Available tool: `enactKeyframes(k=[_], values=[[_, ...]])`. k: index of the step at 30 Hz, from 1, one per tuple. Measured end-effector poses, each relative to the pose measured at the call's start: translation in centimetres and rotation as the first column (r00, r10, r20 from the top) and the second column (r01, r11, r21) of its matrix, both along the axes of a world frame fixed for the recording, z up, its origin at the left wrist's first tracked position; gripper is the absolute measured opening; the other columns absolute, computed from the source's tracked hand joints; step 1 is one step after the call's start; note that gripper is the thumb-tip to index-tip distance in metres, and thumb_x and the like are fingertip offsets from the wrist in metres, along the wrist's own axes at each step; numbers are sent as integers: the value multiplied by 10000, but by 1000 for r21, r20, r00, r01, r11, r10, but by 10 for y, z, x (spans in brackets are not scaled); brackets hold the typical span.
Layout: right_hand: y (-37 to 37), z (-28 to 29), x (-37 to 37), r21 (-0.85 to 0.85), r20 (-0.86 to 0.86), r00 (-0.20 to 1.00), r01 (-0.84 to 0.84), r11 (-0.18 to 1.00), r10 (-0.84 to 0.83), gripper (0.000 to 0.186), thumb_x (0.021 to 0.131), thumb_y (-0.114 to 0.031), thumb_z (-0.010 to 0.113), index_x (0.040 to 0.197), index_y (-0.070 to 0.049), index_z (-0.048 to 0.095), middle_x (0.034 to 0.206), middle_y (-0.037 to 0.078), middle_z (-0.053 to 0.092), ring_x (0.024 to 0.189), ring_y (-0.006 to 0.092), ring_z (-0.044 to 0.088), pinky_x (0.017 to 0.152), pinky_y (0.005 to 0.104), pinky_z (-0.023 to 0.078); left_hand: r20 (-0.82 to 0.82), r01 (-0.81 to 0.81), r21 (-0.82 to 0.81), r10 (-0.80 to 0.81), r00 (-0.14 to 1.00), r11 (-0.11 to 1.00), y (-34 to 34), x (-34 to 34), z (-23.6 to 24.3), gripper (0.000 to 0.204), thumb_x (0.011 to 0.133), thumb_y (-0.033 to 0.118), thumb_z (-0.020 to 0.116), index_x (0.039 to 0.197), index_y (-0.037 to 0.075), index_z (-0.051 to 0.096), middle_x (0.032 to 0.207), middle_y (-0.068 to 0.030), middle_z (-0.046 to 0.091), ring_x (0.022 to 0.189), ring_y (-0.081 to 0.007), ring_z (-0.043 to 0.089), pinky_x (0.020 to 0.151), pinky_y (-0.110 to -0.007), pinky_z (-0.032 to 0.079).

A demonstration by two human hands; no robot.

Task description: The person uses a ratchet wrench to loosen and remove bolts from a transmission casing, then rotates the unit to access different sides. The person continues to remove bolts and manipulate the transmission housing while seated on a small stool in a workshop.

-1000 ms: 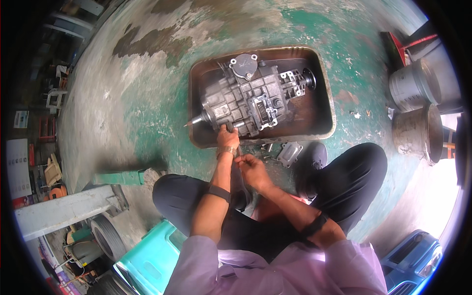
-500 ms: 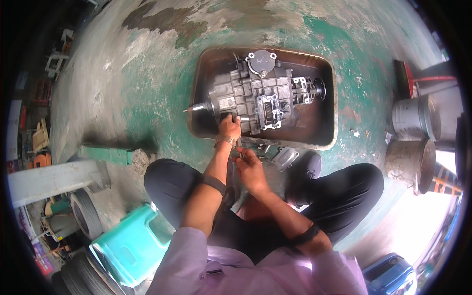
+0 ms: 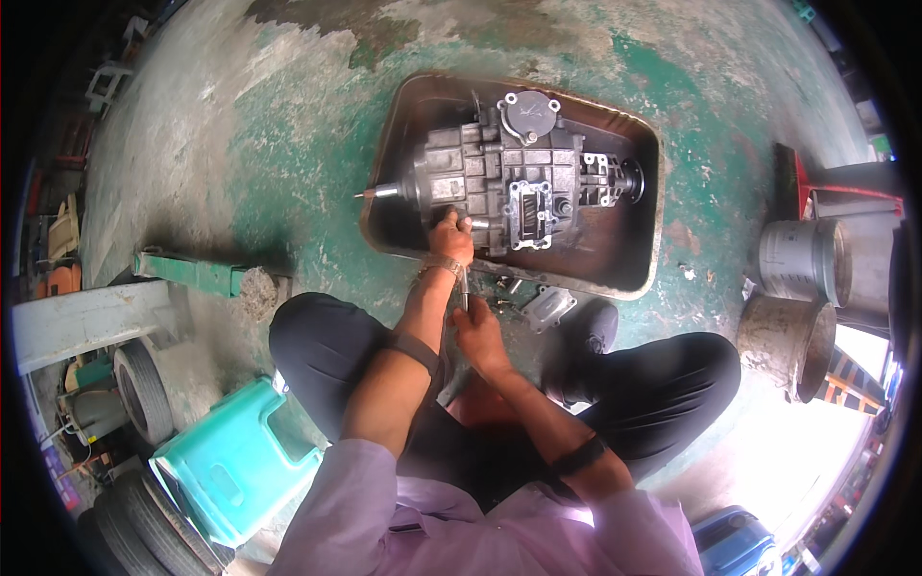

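Observation:
A grey metal gearbox (image 3: 461, 173) lies in a brown rectangular tray (image 3: 657, 230), its shaft poking out past the tray's left rim. At the gearbox's near left side, my left hand (image 3: 448, 242) is closed around the head end of a socket wrench; a shiny socket shows just right of the fingers, against the housing. The wrench's metal handle (image 3: 466, 286) runs back toward me, and my right hand (image 3: 477, 336) is closed on its near end. Fingers hide much of the tool. A grey metal cover (image 3: 549, 309) rests on the floor right of my right hand.
Small metal parts (image 3: 509, 285) lie by the tray's near rim. A turquoise plastic stool (image 3: 226, 461), tyres (image 3: 144, 392) and a green beam (image 3: 192, 272) are at left. Two buckets (image 3: 789, 336) stand at right. My bent knees flank my arms.
My right hand, loosely curled before, is now wrapped round the wrench handle and a little lower. My left hand stays at the gearbox. The whole view has shifted slightly.

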State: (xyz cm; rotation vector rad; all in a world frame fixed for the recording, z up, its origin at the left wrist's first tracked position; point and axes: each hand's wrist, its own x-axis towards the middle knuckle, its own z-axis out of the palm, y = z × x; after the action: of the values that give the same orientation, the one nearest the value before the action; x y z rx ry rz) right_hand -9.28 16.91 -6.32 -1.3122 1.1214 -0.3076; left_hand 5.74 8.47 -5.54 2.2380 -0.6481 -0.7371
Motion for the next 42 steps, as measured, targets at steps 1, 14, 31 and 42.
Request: enactKeyframes(k=[1, 14, 31, 42], values=[[1, -5, 0, 5, 4, 1000, -11, 1000, 11, 230, 915, -168, 543, 1039, 26, 535, 765, 95, 655, 553, 137, 533, 498, 301, 426, -73, -30, 6, 31, 997, 1000, 1, -3, 2, 587, 926, 327, 574, 1351, -59, 453, 1023, -272, 665, 660, -303, 694, 592, -378, 571], [-7, -16, -4, 258, -5, 999, -50, 965, 53, 168, 849, -140, 603, 894, 21, 582, 706, 96, 626, 549, 171, 570, 503, 307, 447, -15, 21, -31, -22, 1000, 999, 13, 5, -71, 563, 941, 253, 588, 1424, 41, 389, 812, -165, 667, 571, -233, 642, 491, -354, 520], [-31, 67, 1, 93, 10, 983, -183, 979, 183, 274, 885, -259, 588, 852, 13, 598, 652, 106, 595, 581, 184, 550, 563, 341, 449, -582, -332, 37, 291, 760, 942, 1, 25, 34, 340, 932, 258, 600, 1189, 71, 479, 673, -95, 551, 473, -223, 565, 395, -412, 522], [-102, 129, 65, 21, 163, 980, -121, 992, 116, 362, 910, -281, 542, 868, 73, 607, 888, 308, 620, 918, 481, 581, 791, 502, 450, -547, -191, -19, 149, 823, 981, -69, 90, 81, 235, 954, 279, 562, 978, 54, 498, 715, -109, 581, 497, -220, 551, 431, -399, 466]])
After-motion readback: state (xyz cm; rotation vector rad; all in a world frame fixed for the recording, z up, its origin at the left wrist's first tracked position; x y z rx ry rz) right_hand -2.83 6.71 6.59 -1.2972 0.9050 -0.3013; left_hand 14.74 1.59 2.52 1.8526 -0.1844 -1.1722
